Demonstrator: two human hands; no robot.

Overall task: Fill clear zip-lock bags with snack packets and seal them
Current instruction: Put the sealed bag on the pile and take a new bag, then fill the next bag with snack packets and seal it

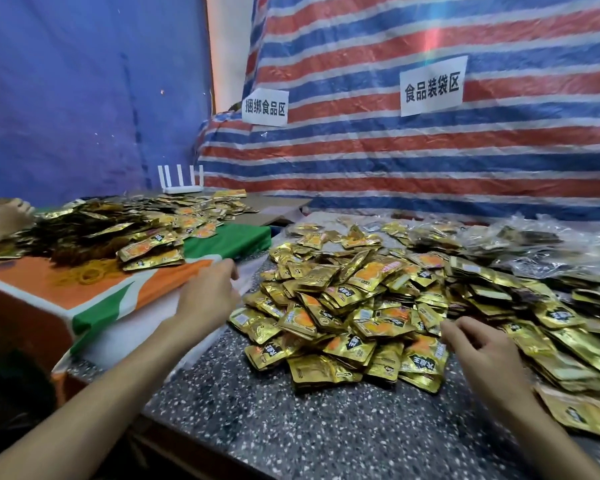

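Speckled tabletop (291, 427) fills the lower frame. Left hand (205, 299) hovers with fingers relaxed and empty. Right hand (482, 348), loosely curled and empty, is at the heap of gold snack packets (354, 306). Clear bags (534, 244) lie at the far right.

table (291, 427): speckled grey stone | snack packets (354, 317): gold heap, middle to right edge | clear bags (541, 247): far right corner

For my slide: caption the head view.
Left hand and right hand reach toward gold snack packets heaped on a speckled table.

Snack packets (354, 306) on table (291, 420)
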